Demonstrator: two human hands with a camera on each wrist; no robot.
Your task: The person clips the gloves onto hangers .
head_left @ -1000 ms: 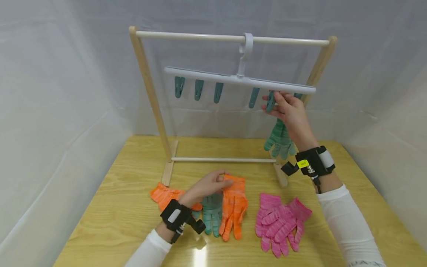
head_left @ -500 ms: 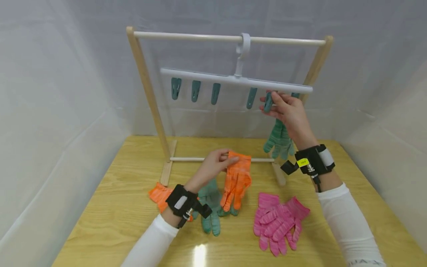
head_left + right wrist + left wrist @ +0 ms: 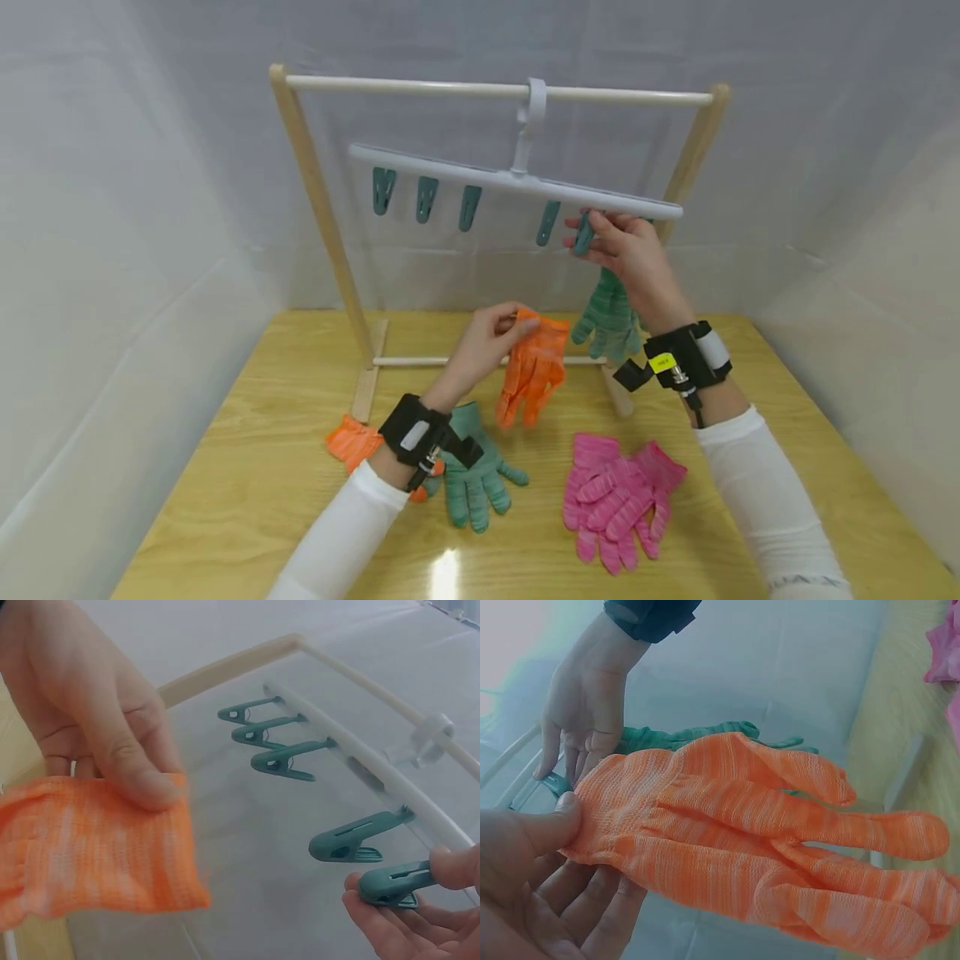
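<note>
My left hand (image 3: 491,340) pinches the cuff of an orange glove (image 3: 532,367) and holds it up in the air, its fingers hanging down; the same orange glove (image 3: 765,840) fills the left wrist view and its cuff (image 3: 90,847) shows in the right wrist view. My right hand (image 3: 618,250) pinches a teal clip (image 3: 583,232) under the white hanger bar (image 3: 450,171); that clip (image 3: 394,883) sits between my thumb and fingers. A green glove (image 3: 606,321) hangs behind the right hand from the hanger's right end.
The hanger hooks on a wooden rack (image 3: 318,200) standing on the wooden table (image 3: 247,492). Other teal clips (image 3: 426,198) hang free. On the table lie a second orange glove (image 3: 351,440), a green glove (image 3: 472,479) and two pink gloves (image 3: 615,500). White walls enclose the sides.
My left hand lifted the orange glove off the table and carried it up towards the hanger. The green glove under it now lies uncovered. My right hand stayed on the clip.
</note>
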